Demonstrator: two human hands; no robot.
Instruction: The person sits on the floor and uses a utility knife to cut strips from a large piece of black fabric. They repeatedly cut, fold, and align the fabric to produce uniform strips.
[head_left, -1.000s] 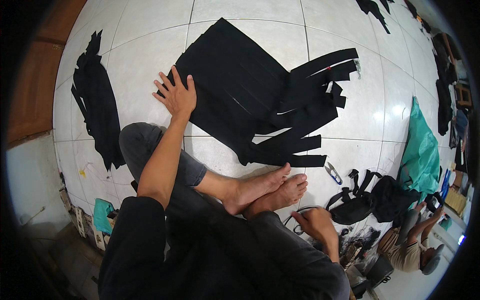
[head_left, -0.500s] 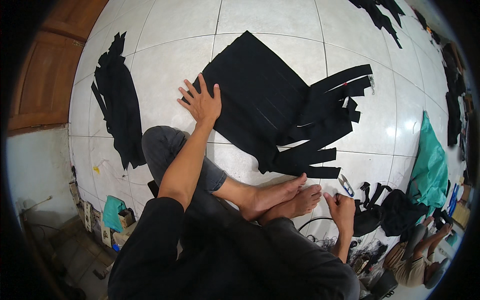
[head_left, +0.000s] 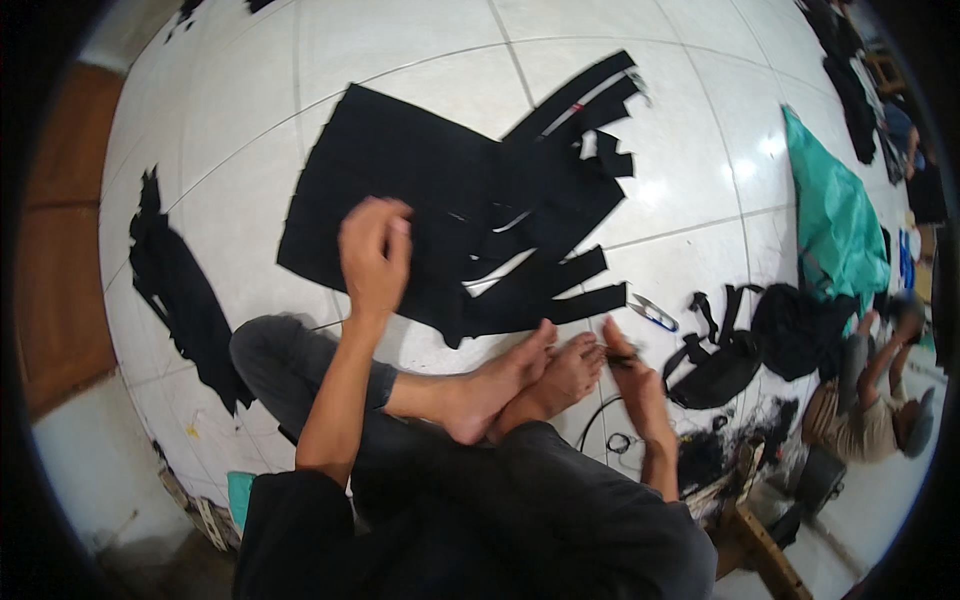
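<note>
Over the lower left part of a black cloth piece (head_left: 335,175) is my left hand (head_left: 375,258), its fingers curled in. Whether anything is in its fingers is hidden. The cloth lies flat, with several cut strips fanning out at its right side. My right hand (head_left: 640,395) is closed beside my feet, blurred, with a small dark thing (head_left: 624,356) at its thumb and fingers that I cannot make out. Just above that hand, thread snips (head_left: 655,313) with a blue handle lie on the tiles near the strip ends.
Another ragged black cloth piece (head_left: 185,300) lies at the left. On the right are a black bag (head_left: 722,370), a green sheet (head_left: 840,215) and tangled dark threads (head_left: 760,430). Another person (head_left: 860,410) sits at the far right. A wooden door (head_left: 70,250) stands at the left.
My left hand has gone from spread flat on the cloth's left edge to curled over its lower part. A dark thing now shows at my right hand. The whole view has turned.
</note>
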